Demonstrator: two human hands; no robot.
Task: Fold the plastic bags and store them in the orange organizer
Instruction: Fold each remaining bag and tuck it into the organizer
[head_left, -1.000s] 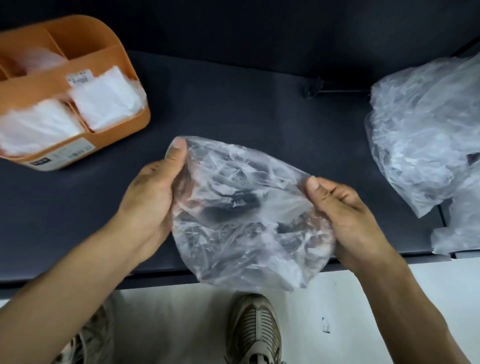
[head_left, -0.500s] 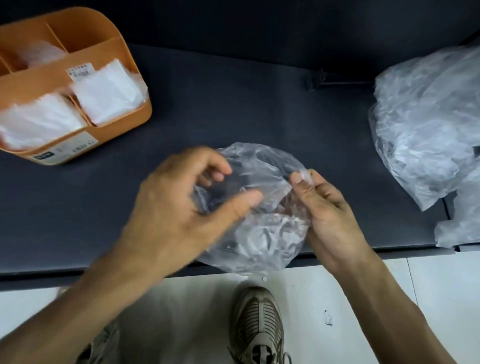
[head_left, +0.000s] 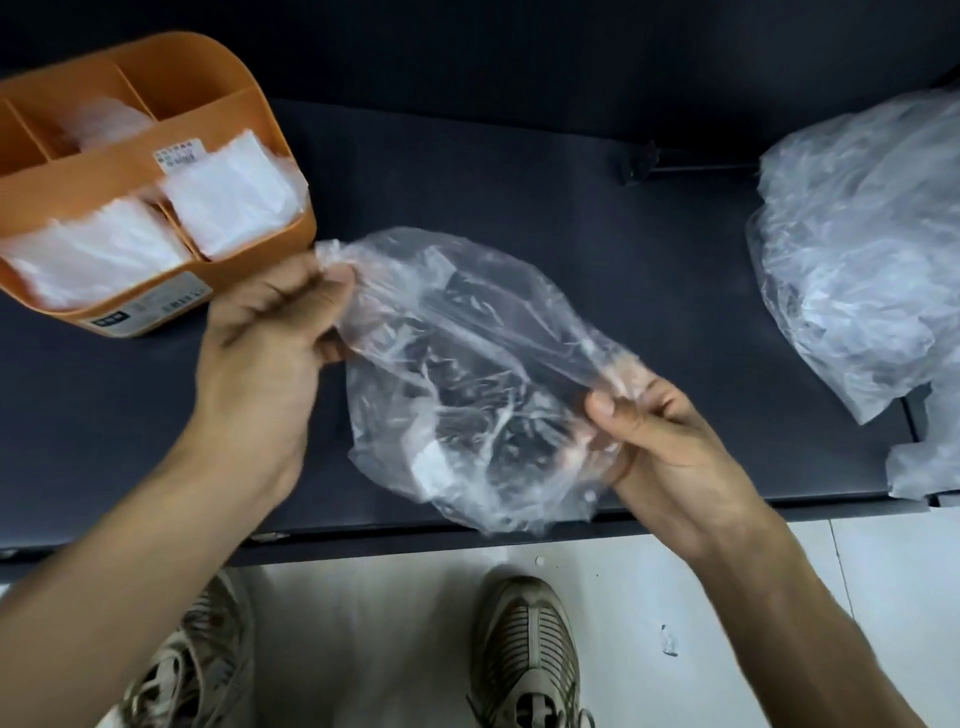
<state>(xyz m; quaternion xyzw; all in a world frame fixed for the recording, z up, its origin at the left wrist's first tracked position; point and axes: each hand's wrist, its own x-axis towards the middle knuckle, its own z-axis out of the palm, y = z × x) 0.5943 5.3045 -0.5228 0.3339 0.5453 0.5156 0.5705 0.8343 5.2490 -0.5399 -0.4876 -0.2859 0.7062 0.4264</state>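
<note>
Bag (head_left: 467, 384) stretched between left hand (head_left: 270, 332) and right hand (head_left: 654, 436), both pinching edges (mid-fold); next: flatten on table (head_left: 519, 171), crease.

There is one orange plastic organizer (head_left: 156, 218) on one dark counter (head_left: 519, 182). Four of its compartments show, and three hold white folded plastic bags (head_left: 228, 192); how many bags are in each cannot be told. One clear crinkly plastic bag (head_left: 467, 374) is held up by two hands, the left hand (head_left: 265, 332) and the right hand (head_left: 670, 447). One heap of clear loose bags (head_left: 862, 260) lies at the right, too tangled to count. Two worn grey sneakers (head_left: 524, 654) stand on the white floor.
</note>
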